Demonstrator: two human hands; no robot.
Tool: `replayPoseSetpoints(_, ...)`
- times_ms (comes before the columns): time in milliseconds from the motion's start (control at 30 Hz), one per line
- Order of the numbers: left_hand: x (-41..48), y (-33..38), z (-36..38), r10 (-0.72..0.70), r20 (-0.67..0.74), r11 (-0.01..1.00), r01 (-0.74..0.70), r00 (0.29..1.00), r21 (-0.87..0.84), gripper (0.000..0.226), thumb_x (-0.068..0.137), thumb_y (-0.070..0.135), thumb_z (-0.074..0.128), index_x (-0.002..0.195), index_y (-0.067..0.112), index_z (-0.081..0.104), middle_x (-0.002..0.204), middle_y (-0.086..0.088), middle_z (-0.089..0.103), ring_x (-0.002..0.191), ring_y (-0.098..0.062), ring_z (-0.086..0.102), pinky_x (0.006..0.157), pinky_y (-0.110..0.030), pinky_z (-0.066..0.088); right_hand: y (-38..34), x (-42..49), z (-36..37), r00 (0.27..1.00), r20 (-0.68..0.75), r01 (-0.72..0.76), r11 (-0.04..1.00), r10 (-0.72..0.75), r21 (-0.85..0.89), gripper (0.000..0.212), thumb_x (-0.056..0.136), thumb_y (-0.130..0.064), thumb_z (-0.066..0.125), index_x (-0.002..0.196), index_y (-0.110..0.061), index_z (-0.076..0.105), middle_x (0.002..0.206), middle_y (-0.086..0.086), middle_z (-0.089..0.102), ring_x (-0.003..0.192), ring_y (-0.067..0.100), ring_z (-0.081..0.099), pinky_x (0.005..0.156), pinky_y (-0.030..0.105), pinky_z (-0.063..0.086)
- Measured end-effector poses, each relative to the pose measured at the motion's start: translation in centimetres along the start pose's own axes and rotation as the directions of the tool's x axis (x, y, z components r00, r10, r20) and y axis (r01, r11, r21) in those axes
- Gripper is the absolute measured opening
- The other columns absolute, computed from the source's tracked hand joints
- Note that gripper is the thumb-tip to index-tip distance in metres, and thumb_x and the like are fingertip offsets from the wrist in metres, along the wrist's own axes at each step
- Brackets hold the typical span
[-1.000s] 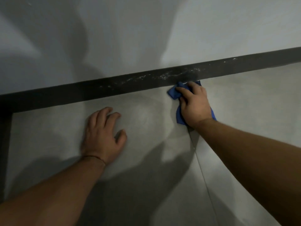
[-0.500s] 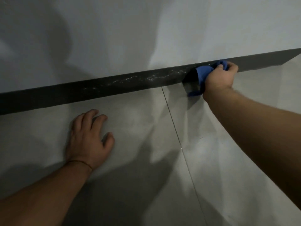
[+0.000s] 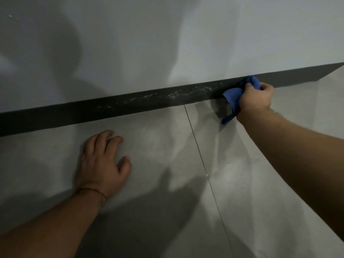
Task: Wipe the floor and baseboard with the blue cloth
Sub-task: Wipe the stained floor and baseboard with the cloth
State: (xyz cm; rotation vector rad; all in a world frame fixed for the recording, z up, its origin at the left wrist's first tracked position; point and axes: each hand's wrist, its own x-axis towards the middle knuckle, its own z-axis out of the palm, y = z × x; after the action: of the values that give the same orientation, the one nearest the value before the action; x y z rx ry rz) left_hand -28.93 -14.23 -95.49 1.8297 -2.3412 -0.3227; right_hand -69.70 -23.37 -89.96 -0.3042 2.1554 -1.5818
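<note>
A dark baseboard (image 3: 111,110) runs along the foot of a pale wall, with whitish dust streaks on its middle stretch (image 3: 176,94). My right hand (image 3: 256,98) grips the crumpled blue cloth (image 3: 232,97) and presses it against the baseboard, right of the dusty patch. A loose end of the cloth hangs down to the grey tiled floor (image 3: 158,142). My left hand (image 3: 101,162) rests flat on the floor, fingers spread, holding nothing.
A thin tile joint (image 3: 201,159) runs across the floor from the baseboard toward me. The pale wall (image 3: 167,43) fills the upper half of the view. Shadows of my arms fall over floor and wall.
My right hand lifted the cloth from the floor onto the baseboard and carried it to the right along it. The left hand stays planted on the floor.
</note>
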Motion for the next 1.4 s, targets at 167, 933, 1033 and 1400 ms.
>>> replayPoseSetpoints(167,0.1,0.1,0.0,0.008,-0.014,1.000,-0.008,1.000,0.003,0.062,0.084,0.047,0.045,0.132,0.012,0.060,0.144,-0.014,0.049,0.131,-0.040,0.044,0.110,-0.053,0.040,0.9,-4.6,3.5,0.997,0.078,0.004,1.000,-0.005,0.013,0.017,0.099,-0.007,0.056,0.107,-0.017,0.043,0.100,0.007,0.061,0.105,0.032,0.066,0.098,0.041,0.056)
replayPoseSetpoints(933,0.0,-0.2,0.6,0.005,-0.049,1.000,-0.005,0.999,-0.006,0.059,0.084,0.048,0.048,0.132,0.017,0.058,0.144,-0.011,0.047,0.131,-0.037,0.041,0.104,-0.052,0.043,3.6,-9.7,5.1,0.971,0.239,-0.023,0.999,0.032,-0.039,0.016,0.097,-0.010,0.061,0.094,-0.020,0.050,0.093,0.003,0.064,0.096,0.026,0.068,0.085,0.036,0.059)
replayPoseSetpoints(1033,0.1,-0.1,0.5,0.009,-0.046,1.000,-0.009,0.999,-0.010,0.059,0.083,0.047,0.048,0.132,0.014,0.059,0.144,-0.012,0.048,0.131,-0.039,0.043,0.107,-0.052,0.041,2.7,-8.1,3.9,0.986,0.155,-0.058,0.998,0.061,-0.027,0.013,0.097,-0.011,0.062,0.102,-0.016,0.051,0.099,0.005,0.066,0.101,0.028,0.069,0.095,0.042,0.059)
replayPoseSetpoints(1400,0.1,-0.3,0.6,0.010,-0.035,1.000,-0.010,0.999,0.011,0.060,0.083,0.048,0.048,0.133,0.016,0.058,0.144,-0.011,0.047,0.131,-0.038,0.044,0.108,-0.051,0.040,1.8,-11.1,6.0,0.990,0.130,0.061,0.998,-0.062,0.008,0.023,0.096,-0.021,0.066,0.084,-0.027,0.048,0.084,-0.002,0.064,0.083,0.016,0.066,0.080,0.030,0.057)
